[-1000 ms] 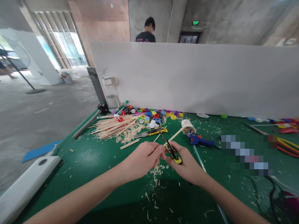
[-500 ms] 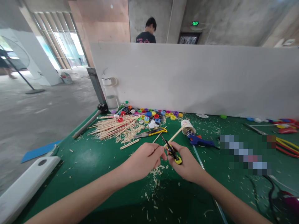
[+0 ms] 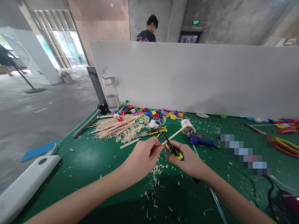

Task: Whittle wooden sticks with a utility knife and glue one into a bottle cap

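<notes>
My left hand (image 3: 146, 155) is closed, pinching one end of a thin wooden stick (image 3: 175, 133) that points up and to the right. My right hand (image 3: 187, 158) is wrapped round a black and yellow utility knife (image 3: 173, 150). Its dark blade crosses the stick close to my left fingertips; whether it touches the wood is hard to tell. Below both hands lie pale wood shavings (image 3: 157, 169). Beyond them a second utility knife (image 3: 151, 132), yellow and black, rests on the green table (image 3: 93, 174).
Behind lie a pile of wooden sticks (image 3: 116, 126) and many coloured bottle caps (image 3: 149, 114). A white cup (image 3: 187, 126) on its side and a blue glue gun (image 3: 202, 140) lie to the right. A white panel (image 3: 187, 77) closes off the back; a person (image 3: 147, 35) is beyond it.
My left thumb and fingers have shifted slightly, and my right hand with the knife has moved a little to the right. The stick's far end stays near the cup.
</notes>
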`<state>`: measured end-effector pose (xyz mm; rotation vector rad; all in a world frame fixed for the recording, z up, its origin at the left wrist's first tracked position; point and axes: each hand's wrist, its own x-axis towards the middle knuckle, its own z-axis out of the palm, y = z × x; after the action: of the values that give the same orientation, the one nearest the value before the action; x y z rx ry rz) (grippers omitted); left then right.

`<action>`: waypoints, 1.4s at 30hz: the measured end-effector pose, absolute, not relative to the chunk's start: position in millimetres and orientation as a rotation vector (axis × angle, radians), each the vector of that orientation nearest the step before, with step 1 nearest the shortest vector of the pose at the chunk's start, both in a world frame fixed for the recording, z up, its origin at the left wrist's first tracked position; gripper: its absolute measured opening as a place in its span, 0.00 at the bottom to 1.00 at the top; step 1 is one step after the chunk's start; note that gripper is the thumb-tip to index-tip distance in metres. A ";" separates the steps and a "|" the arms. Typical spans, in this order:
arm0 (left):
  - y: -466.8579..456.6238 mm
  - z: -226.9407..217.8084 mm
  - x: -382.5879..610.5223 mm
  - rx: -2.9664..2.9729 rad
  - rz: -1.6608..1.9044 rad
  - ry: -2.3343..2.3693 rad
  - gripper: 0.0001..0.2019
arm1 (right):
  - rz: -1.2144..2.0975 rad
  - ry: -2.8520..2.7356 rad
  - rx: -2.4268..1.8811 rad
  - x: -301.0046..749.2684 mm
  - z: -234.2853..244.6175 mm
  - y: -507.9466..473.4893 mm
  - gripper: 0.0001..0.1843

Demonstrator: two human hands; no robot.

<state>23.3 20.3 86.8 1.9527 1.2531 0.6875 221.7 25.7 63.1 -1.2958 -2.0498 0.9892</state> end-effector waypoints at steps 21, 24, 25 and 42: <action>19.8 88.5 28.6 1.700 0.676 1.244 0.15 | 1.055 -2.132 -1.258 238.9 65.8 33.6 0.19; 18.0 89.4 30.0 1.689 0.668 1.257 0.15 | 1.170 -2.191 -1.196 251.9 64.7 38.7 0.24; 18.8 88.8 30.2 1.685 0.674 1.264 0.15 | 1.211 -2.206 -1.179 256.0 63.9 39.9 0.27; 26.3 81.7 29.0 1.642 0.699 1.220 0.13 | 1.147 -2.043 -1.616 257.8 55.3 9.1 0.37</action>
<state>29.0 26.3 81.7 1.6419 1.2200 0.6988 257.8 9.1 55.3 -1.6164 -2.0431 1.1468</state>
